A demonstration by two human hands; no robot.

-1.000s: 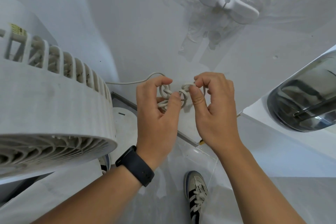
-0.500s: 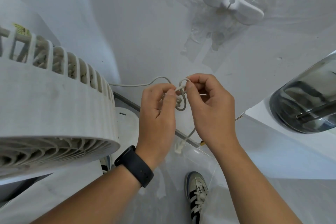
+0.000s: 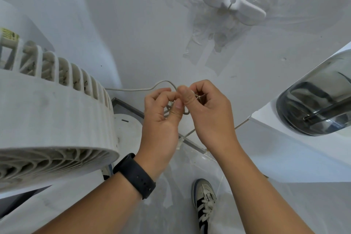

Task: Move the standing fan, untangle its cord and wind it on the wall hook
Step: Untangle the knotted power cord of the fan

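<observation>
- Fan point(image 3: 55, 119) already stands by the wall.
- Left hand point(image 3: 161, 118) and right hand point(image 3: 207, 112) both pinch the knotted cord point(image 3: 133, 89), picking loops.
- Wall hook point(image 3: 232, 4) bare; winding remains.

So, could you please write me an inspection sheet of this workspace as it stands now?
Surface: glossy pale grey floor, partly reflective.
Job's things: white plastic standing fan at left; white cross-shaped wall hook bare, no cord wound on it.
Clutter: smoky transparent rounded container on a white ledge at right.
Hands: left hand and right hand both pinch the knot.
Cables: thin white fan cord runs from fan to hands, knotted; white plug dangles below.
Surroundings: white wall; grey sneaker; black wristband.
</observation>
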